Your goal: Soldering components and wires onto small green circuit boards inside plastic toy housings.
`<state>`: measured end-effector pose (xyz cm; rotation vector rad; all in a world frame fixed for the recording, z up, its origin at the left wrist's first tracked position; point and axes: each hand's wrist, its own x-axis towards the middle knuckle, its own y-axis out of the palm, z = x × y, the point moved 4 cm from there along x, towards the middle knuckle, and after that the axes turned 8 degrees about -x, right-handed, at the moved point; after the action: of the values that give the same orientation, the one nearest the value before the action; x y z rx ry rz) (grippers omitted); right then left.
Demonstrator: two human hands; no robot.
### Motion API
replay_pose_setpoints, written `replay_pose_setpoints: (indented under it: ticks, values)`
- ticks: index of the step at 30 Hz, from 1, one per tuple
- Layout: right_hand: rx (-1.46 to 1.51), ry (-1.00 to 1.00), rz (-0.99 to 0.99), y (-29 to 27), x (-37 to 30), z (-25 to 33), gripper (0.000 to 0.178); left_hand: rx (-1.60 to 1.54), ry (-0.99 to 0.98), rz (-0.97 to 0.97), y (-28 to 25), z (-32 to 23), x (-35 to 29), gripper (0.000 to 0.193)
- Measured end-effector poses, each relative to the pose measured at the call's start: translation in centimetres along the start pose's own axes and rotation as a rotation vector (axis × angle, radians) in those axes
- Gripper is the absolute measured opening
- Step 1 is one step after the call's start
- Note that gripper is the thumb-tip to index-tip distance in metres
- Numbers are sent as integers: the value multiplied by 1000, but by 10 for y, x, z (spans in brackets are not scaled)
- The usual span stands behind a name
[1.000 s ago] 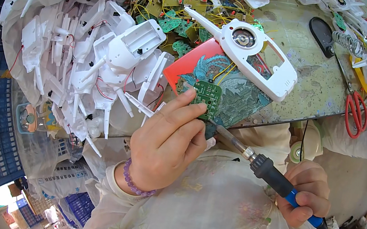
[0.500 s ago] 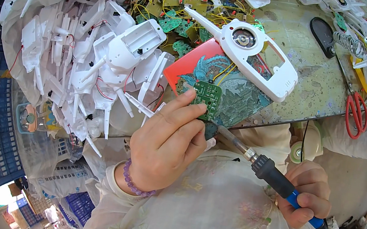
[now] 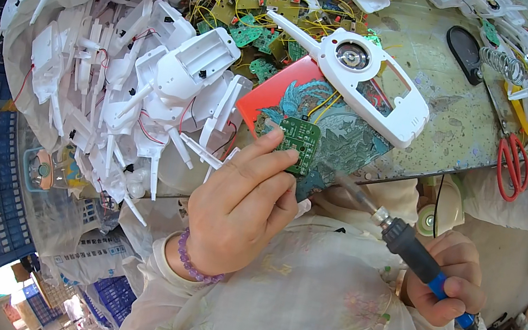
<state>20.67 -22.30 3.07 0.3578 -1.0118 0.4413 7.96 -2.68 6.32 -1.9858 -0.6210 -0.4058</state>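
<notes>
My left hand (image 3: 239,206), with a purple bead bracelet, presses its fingertips on a green circuit board (image 3: 303,140) and grips its left part. The board lies on a red and grey-blue patterned book or pad (image 3: 351,149) at the table's near edge. Yellow wires run from its top edge to a white plastic housing (image 3: 376,89) with a round speaker-like part. In my right hand (image 3: 452,279) is a soldering iron (image 3: 405,243) with a black and blue handle. Its blurred tip points up and left, a short way right of the board and apart from it.
White plastic housings (image 3: 182,69) fill a big bag (image 3: 12,50) on the left. Behind the pad lies a heap of circuit boards (image 3: 249,10) with yellow wires. Red-handled scissors (image 3: 511,163) hang over the table edge at right, near a metal spring (image 3: 504,64) and white parts.
My right hand has drawn the soldering iron slightly right, so its tip has left the area beside the board. My left hand and the board have hardly moved.
</notes>
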Motion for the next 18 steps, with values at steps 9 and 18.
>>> replay_pose_setpoints:
  ticks: [9, 18]
  values:
    - [-23, 99, 385, 24, 14, -10, 60, -43, -13, 14, -2, 0, -6, 21]
    - [-54, 154, 303, 54, 12, -22, 45, -101, -99, -166, -5, 12, -40, 34]
